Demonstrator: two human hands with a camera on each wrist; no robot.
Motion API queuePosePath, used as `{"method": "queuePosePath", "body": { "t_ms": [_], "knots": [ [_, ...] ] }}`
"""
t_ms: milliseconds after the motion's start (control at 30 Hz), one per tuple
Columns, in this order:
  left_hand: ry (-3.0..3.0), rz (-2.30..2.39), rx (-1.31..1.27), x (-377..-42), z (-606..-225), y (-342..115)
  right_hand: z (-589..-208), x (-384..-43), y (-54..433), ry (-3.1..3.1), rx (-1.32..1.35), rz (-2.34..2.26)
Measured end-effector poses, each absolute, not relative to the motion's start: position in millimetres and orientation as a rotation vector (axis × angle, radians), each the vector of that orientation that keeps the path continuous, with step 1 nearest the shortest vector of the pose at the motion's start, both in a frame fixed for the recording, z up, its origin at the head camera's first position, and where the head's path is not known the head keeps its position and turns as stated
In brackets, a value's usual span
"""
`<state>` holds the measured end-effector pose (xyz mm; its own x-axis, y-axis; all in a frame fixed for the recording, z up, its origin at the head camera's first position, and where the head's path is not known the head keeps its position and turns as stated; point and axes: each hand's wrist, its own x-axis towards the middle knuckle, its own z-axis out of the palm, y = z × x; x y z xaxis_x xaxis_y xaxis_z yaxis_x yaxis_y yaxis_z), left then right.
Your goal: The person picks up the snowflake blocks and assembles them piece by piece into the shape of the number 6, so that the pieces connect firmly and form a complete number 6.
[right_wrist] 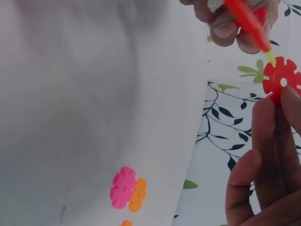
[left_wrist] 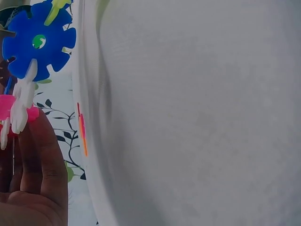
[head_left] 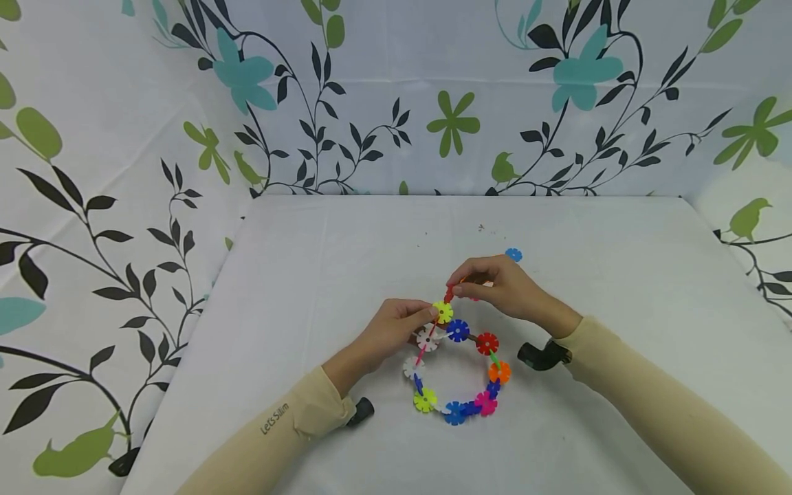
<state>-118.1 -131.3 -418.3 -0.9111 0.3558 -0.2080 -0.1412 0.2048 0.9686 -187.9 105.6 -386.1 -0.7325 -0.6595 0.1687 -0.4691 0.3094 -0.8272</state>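
Note:
A ring of colourful notched plastic discs, slotted edge to edge, lies in front of me in the head view. My left hand pinches it near its top left, by a yellow disc. In the left wrist view a blue disc of the chain hangs above the left fingers. Between thumb and fingertips, my right hand holds a red disc. A yellow edge meets the rim of that red disc in the right wrist view.
Beyond the right hand lies a loose blue disc on the white-covered table. A pink disc overlaps an orange disc on the cloth. Leaf-patterned fabric hangs behind the table and along its left side.

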Motion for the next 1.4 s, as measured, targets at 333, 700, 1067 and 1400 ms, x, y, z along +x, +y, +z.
{"method": "queuePosePath", "body": {
  "t_ms": [333, 700, 1067, 1400],
  "knots": [
    [2.062, 1.819, 0.226, -115.0, -420.9, -127.2, -391.1, -186.0, 103.4, 2.48, -1.166, -1.41],
    [2.068, 1.848, 0.241, -115.3, -423.6, -125.3, -394.9, -183.5, 103.8, 2.449, -1.187, -1.448],
    [2.087, 1.842, 0.183, -114.7, -425.2, -124.0, -398.1, -181.2, 104.0, 2.54, -1.25, -1.328],
    [2.065, 1.864, 0.173, -114.8, -428.4, -124.4, -392.9, -178.0, 101.9, 2.577, -1.403, -1.254]
  ]
}}
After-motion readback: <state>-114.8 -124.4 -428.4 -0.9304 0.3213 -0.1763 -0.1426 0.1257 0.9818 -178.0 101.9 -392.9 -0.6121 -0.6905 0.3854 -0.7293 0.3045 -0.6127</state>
